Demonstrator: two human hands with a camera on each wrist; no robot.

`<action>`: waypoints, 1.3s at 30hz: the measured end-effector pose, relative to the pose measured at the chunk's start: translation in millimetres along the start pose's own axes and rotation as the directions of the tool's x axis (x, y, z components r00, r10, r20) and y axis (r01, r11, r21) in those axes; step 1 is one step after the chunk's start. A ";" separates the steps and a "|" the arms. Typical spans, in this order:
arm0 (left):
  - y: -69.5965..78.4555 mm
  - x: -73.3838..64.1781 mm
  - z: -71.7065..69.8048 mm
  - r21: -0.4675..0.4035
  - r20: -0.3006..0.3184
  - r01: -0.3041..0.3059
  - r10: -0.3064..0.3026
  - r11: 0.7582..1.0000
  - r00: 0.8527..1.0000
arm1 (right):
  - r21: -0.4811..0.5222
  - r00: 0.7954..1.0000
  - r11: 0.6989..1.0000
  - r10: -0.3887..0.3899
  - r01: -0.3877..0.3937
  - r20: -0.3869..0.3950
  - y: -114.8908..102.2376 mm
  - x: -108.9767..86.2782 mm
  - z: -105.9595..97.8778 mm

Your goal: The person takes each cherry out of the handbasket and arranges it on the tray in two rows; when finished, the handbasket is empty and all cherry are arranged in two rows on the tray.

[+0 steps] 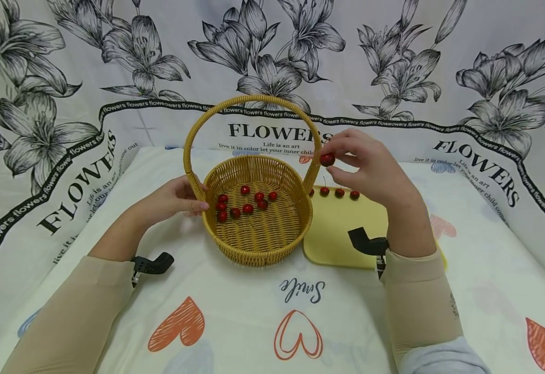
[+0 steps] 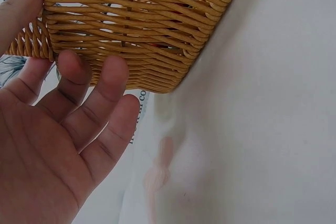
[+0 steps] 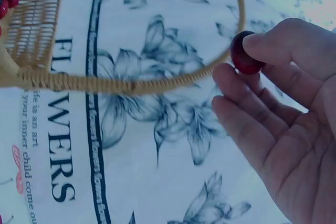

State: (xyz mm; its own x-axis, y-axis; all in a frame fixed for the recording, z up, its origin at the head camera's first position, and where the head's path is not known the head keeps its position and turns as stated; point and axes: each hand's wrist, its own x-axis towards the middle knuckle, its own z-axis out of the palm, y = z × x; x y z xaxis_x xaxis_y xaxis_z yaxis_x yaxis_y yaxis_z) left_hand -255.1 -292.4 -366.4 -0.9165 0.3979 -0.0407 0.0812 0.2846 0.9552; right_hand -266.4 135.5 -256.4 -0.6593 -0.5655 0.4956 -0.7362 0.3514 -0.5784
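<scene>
A yellow wicker basket (image 1: pixel 257 256) with a tall arched handle stands on the cloth, with several red cherries (image 1: pixel 248 209) lying inside, mostly toward its left half. At its left side my left hand (image 1: pixel 171 200) grips the rim by the foot of the handle. In the left wrist view the thumb and fingers hold the woven wall (image 2: pixel 131 19) from outside. My right hand (image 1: pixel 370 163) pinches one dark red cherry (image 1: pixel 327 159) between thumb and fingers, up beside the right part of the handle. The right wrist view shows this cherry (image 3: pixel 244 59) at the fingertips.
Right of the basket lies a yellow board (image 1: pixel 342 234), partly under my right forearm in the head view. Several cherries (image 1: pixel 340 192) sit in a row along its far edge. A white cloth (image 1: pixel 235 322) with hearts covers the table; a flower-printed cloth (image 1: pixel 384 31) hangs behind.
</scene>
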 end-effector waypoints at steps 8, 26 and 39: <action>-1.5 1.2 0.0 -0.028 0.014 -0.009 0.010 1.000 1.000 | -0.117 0.990 0.990 0.059 -0.075 -0.129 19.8 -12.4 -29.6; 0.3 0.2 0.8 -0.013 0.002 0.004 -0.004 1.000 1.000 | -0.192 0.824 0.802 0.558 -0.565 -0.095 90.9 -28.6 -48.3; 1.1 -0.6 1.0 0.003 -0.002 0.009 -0.009 1.000 1.000 | -0.254 0.705 0.697 0.705 -0.670 0.073 154.0 -50.7 -37.0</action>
State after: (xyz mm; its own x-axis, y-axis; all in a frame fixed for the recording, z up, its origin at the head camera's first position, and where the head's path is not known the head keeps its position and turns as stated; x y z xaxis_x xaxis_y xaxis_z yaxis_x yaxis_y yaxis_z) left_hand -254.0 -291.4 -365.6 -0.9182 0.3932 -0.0484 0.0742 0.2909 0.9539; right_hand -352.0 245.8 -346.6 -0.9729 -0.2056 -0.1055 -0.1101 0.8138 -0.5706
